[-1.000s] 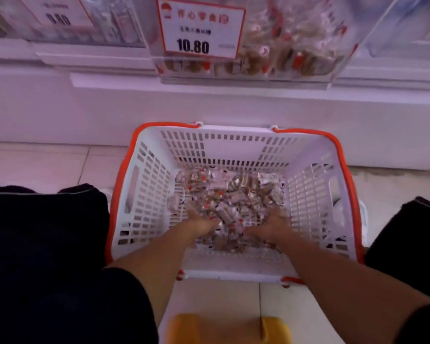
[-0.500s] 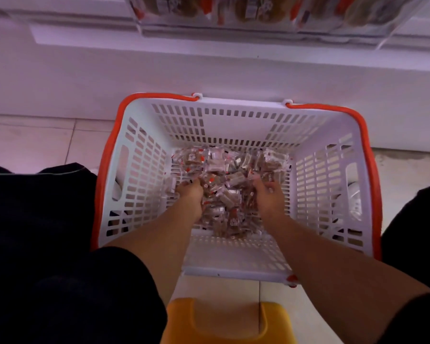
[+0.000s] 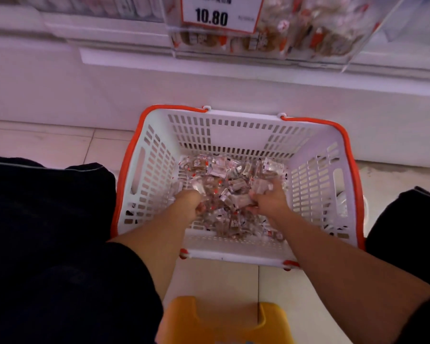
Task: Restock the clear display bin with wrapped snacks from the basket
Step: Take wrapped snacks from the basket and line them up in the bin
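Reaching down into the white slotted plastic basket with orange handles (image 3: 157,184), we have both hands among the heap of small clear-wrapped snacks with red markings (image 3: 230,177) lying on its floor. Our left hand (image 3: 189,203) is at the left side of the heap, fingers curled down round a clump of wrappers; the fingertips are buried and we cannot see them. Our right hand (image 3: 268,201) is at the right side of the heap, fingers bent round a bunch of packets, some of which stick up above the knuckles. It seems that both hands grip snacks, though the blur makes single packets hard to tell apart.

The basket stands on the pale tiled floor (image 3: 47,147), its far wall near the white base of the shelving (image 3: 85,95). Far above it, the clear plastic display bin (image 3: 315,38) juts out from the shelf, cut off by the top edge; brown wrapped snacks show through its front. A white price card with a red border (image 3: 219,13) reading 10.80 hangs on the bin, its upper part out of view.

Nearest to us, an orange-yellow plastic stool (image 3: 216,321) is cut off by the bottom edge. Our dark-trousered knees (image 3: 47,219) flank the basket left and right.
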### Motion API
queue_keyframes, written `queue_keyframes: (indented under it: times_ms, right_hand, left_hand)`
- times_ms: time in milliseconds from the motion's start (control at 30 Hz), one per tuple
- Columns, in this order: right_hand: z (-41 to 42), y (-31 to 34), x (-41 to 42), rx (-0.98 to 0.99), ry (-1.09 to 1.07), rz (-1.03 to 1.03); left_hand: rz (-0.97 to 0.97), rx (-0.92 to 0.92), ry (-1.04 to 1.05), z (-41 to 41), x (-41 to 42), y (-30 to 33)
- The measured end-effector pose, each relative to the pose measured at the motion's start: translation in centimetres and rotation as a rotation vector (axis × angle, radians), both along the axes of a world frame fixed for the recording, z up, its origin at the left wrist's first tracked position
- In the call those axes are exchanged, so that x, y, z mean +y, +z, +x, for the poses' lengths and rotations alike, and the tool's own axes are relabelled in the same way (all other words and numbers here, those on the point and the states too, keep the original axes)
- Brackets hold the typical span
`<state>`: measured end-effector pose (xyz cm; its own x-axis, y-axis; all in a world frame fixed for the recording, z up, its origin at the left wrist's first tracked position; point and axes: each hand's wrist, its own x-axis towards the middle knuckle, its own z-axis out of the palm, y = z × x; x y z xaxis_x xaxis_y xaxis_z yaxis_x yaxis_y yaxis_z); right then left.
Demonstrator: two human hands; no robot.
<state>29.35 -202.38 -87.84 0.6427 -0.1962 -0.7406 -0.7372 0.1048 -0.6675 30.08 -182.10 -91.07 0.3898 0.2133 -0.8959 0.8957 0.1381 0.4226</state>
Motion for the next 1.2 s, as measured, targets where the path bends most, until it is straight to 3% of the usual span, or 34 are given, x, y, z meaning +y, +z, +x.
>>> queue_keyframes:
  times_ms: [200,400,500,600,667,700,767,833,867,933,1067,1200]
  right_hand:
    - [-0.7,2.2,0.5,0.053,0.158,0.247]
    - [-1.2,1.9,1.8,-0.01,0.278,0.137]
    - [-1.2,1.1,2.5,-0.049,0.485,0.031]
    - [-0.6,0.6,2.6,-0.055,0.598,0.114]
    - [0.0,-0.3,1.9,-0.031,0.535,0.174]
    - [0.1,-0.9,1.5,-0.05,0.483,0.114]
    - [0.4,-2.5,0.1,-0.112,0.453,-0.285]
    - [0.3,-4.1,-1.5,-0.025,0.65,-0.709]
    - [-0.2,-4.6,-1.7,0.044,0.786,-0.78]
    - [-1.1,-5.6,-1.8,0.125,0.963,-0.77]
    - [-0.8,-5.6,-1.3,0.143,1.019,-0.783]
    - [1.8,-2.0,-2.0,0.195,0.967,-0.452]
  left_hand:
    - [-0.202,-0.071,-0.272,-1.8,-0.3,4.7]
    - [-0.408,-0.069,-0.441,-1.8,-1.1,6.7]
    - [-0.37,0.02,-0.515,-1.9,-0.4,6.1]
    - [-0.295,0.033,-0.434,-2.1,-0.2,4.4]
    - [-0.28,0.002,-0.294,-1.6,-0.4,3.2]
    - [-0.278,-0.002,-0.217,-1.3,-0.4,2.8]
    - [-0.259,-0.01,-0.145,-0.5,-0.5,2.2]
    - [-0.184,-0.024,-0.177,-0.1,-0.7,1.6]
    - [-0.145,-0.031,-0.194,-0.2,-0.8,1.3]
    - [-0.127,-0.028,-0.197,-0.4,-1.0,0.8]
    - [-0.168,-0.002,-0.214,-1.0,-1.3,0.7]
    - [-0.271,-0.051,-0.209,-0.4,-1.4,2.7]
